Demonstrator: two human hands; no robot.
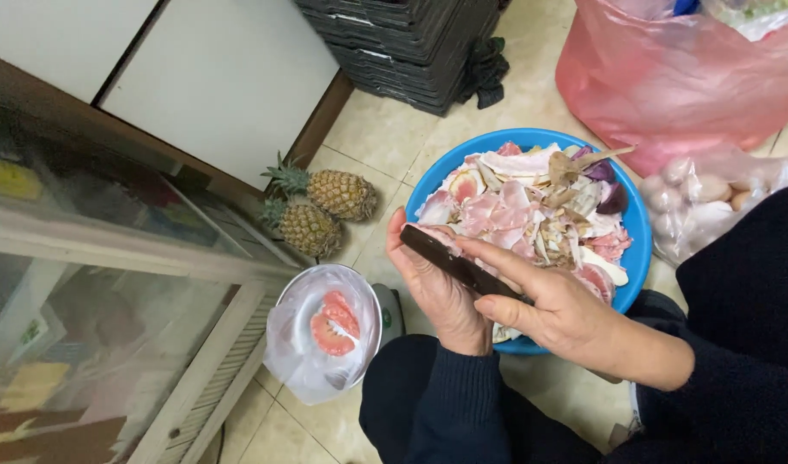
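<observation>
My right hand (559,308) grips a dark knife (450,260), its index finger laid along the blade's back. My left hand (435,288) is cupped around a pale pink piece of fruit, mostly hidden under the blade and fingers. Both hands hover at the near rim of a blue bowl (638,225) heaped with pink and white fruit peelings. To the left sits a small bowl lined with a clear plastic bag (301,342), holding peeled pink fruit halves (334,322).
Two pineapples (325,209) lie on the tiled floor by a glass-fronted cabinet (119,283). Black stacked crates (411,47) stand at the back. A large pink plastic bag (669,77) and a clear bag of pale round produce (711,193) sit at the right.
</observation>
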